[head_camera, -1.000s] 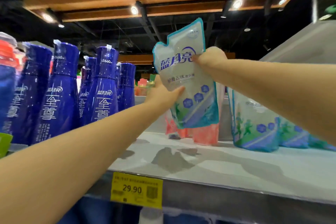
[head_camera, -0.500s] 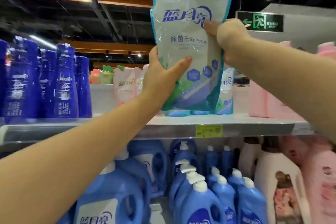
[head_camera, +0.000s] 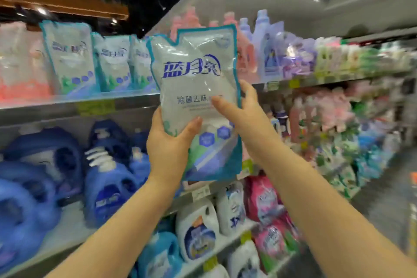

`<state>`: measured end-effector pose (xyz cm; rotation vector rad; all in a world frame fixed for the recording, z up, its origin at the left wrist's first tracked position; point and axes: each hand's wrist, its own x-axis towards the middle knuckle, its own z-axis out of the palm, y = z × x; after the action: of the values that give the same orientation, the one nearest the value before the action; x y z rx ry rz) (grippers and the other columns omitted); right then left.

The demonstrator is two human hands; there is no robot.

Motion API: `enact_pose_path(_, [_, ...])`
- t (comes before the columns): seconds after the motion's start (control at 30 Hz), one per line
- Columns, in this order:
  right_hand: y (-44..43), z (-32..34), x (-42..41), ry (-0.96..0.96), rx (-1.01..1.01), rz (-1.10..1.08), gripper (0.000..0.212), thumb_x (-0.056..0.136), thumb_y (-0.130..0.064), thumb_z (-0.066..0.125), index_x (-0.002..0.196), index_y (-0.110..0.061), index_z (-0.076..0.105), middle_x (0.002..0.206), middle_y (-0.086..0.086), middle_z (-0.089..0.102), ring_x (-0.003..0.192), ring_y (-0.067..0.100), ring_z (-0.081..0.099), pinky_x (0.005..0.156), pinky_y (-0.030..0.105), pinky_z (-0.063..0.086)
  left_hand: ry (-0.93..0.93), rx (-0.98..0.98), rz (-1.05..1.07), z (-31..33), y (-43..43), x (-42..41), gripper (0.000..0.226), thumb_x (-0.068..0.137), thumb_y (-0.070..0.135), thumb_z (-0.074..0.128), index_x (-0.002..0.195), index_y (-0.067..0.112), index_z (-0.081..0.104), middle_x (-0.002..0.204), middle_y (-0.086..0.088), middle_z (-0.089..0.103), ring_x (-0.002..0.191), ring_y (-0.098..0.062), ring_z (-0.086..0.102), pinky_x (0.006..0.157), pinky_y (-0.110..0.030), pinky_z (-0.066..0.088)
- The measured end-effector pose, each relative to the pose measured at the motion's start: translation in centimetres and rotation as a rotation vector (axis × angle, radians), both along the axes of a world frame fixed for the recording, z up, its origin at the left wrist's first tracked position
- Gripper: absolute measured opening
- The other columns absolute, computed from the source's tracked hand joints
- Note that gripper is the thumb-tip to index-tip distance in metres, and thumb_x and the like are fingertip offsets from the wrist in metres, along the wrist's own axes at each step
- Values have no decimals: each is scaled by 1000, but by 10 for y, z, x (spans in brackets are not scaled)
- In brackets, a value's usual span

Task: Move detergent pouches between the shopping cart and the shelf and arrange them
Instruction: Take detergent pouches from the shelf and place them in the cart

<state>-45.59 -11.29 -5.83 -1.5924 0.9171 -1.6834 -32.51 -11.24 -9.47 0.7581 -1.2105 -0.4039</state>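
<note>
1. Detergent pouch (head_camera: 196, 88) sits at the centre of the frame, held upright in the air in front of the shelving and resting on no shelf.
2. The left hand (head_camera: 168, 142) grasps its lower left part, thumb across the front, fingers hidden behind. The right hand (head_camera: 241, 113) grasps the right edge a little higher, thumb on the printed face. Two grips at different heights probably keep the soft bag from folding or sagging.
3. The label faces the camera, likely so the pouch can be matched to its row and set down front-out.
4. At upper left, the top shelf (head_camera: 33, 113) carries a row of like pouches (head_camera: 70, 56), upright, fronts out, close side by side. The held pouch overlaps the row's right end in the picture.
5. At lower left, the shelf beneath holds blue jugs (head_camera: 108, 187); white bottles (head_camera: 196, 232) stand at lower centre.
6. The shopping cart is out of view, so I cannot tell whether the pouch is heading to the shelf or away from it.
</note>
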Motion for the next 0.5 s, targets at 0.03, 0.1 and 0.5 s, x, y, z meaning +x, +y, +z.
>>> enact_pose_path(0.03, [12, -24, -27, 35, 54, -40, 88, 67, -37, 79, 140, -23, 32, 128, -1, 56, 116, 14, 56, 102, 33, 43, 14, 24, -24, -13, 5, -29, 39, 77, 14, 73, 109, 22, 53, 88, 22, 61, 70, 18, 58, 66, -3, 44])
enact_pose_path(0.1, [38, -71, -83, 80, 157, -74, 77, 68, -29, 81, 132, -24, 39, 117, -8, 59, 110, 11, 58, 97, 27, 45, 40, 86, -80, -42, 16, -90, 36, 77, 9, 72, 105, 19, 52, 87, 19, 60, 67, 19, 57, 64, -1, 43])
enact_pose_path(0.5, [210, -322, -343, -313, 800, -560, 40, 74, -3, 76, 104, -11, 51, 87, 1, 61, 76, 8, 60, 77, 19, 49, -390, 829, -592, -287, 117, -387, 42, 63, 36, 76, 101, 26, 62, 98, -1, 70, 91, -21, 66, 82, -34, 52])
